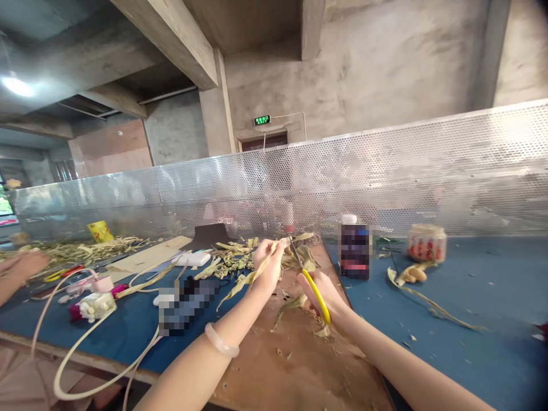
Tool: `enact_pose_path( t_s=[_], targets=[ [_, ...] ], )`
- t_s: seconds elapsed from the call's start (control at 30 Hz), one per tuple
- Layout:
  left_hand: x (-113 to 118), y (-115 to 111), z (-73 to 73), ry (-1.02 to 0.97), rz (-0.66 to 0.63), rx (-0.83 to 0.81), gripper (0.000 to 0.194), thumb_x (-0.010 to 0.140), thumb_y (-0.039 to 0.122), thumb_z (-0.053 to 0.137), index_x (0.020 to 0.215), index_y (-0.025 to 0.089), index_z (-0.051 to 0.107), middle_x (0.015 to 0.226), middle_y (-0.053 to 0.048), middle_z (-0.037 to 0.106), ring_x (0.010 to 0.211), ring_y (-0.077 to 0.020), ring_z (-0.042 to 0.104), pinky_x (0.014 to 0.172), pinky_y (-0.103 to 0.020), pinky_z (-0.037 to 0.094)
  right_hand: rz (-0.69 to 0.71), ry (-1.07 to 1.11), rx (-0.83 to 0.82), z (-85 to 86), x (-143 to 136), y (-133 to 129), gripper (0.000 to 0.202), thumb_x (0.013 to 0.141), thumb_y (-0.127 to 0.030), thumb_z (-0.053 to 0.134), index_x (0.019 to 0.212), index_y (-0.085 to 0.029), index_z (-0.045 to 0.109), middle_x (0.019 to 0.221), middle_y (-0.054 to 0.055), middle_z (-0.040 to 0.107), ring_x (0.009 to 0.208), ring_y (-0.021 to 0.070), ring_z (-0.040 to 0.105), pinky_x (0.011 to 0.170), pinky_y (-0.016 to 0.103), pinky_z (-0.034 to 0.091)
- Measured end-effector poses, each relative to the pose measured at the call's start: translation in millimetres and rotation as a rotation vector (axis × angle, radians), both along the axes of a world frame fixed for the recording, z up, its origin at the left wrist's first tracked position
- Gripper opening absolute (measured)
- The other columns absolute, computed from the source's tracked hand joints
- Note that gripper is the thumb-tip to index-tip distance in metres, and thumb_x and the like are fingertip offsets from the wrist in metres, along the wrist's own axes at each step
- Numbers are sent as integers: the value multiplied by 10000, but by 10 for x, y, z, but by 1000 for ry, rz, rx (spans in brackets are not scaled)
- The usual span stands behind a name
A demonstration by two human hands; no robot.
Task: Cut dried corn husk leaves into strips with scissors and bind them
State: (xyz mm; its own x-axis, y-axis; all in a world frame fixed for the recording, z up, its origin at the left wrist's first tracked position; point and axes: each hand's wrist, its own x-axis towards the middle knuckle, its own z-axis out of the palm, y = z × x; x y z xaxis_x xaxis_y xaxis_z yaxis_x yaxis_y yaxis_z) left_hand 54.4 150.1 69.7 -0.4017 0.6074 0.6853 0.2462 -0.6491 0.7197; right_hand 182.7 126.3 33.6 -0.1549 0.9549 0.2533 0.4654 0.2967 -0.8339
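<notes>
My left hand (269, 264), with a pale bangle on its wrist, pinches a dried yellow-green leaf strip (252, 279) above the brown board. Yellow-handled scissors (317, 297) are held in my right hand (322, 294); their blades point up and left, close to the fingertips of my left hand. Whether the blades touch the strip cannot be made out. Dried leaf pieces (299, 257) lie behind and below my hands on the brown board (274, 365). A heap of curled dried leaves (231, 260) sits just left of my left hand.
On the right stand a white-capped bottle (354, 251) and a clear jar (426, 242). Cables (64, 365), a white power strip (191, 258) and a small clear container (99, 305) lie left. Another person's hand (29, 264) is at far left. A perforated metal screen (257, 188) runs behind.
</notes>
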Motion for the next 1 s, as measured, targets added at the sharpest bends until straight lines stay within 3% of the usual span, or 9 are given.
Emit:
enact_pose_path(
  t_s=[0.27, 0.57, 0.77, 1.0],
  targets=[
    [-31, 41, -15, 13, -31, -45, 290, 687, 405, 671, 576, 173, 537, 522, 40, 487, 492, -95, 414, 482, -219, 311, 16, -8, -16, -17, -2, 21, 277, 803, -311, 417, 564, -175, 449, 392, -41, 403, 366, 83, 413, 418, 197, 283],
    [5, 19, -23, 37, -35, -85, 278, 665, 385, 683, 550, 179, 535, 502, 46, 475, 469, -90, 405, 453, -213, 311, 13, -3, -71, -25, -2, 49, 336, 810, -315, 395, 525, -167, 490, 375, -15, 412, 430, 119, 457, 448, 207, 331],
    [-38, 98, -66, 51, -35, -93, 250, 683, 377, 663, 579, 181, 548, 515, 42, 499, 473, -96, 437, 475, -220, 340, 5, 1, -94, -30, 5, 53, 366, 818, -355, 403, 523, -163, 504, 364, -16, 402, 403, 108, 433, 415, 203, 311],
    [-37, 54, -18, 67, -8, -69, 222, 686, 321, 648, 555, 175, 543, 525, 37, 493, 530, -107, 438, 517, -224, 331, 15, 1, -93, -36, 8, 52, 389, 830, -355, 407, 496, -167, 475, 354, -25, 381, 365, 88, 395, 390, 198, 283]
  ],
)
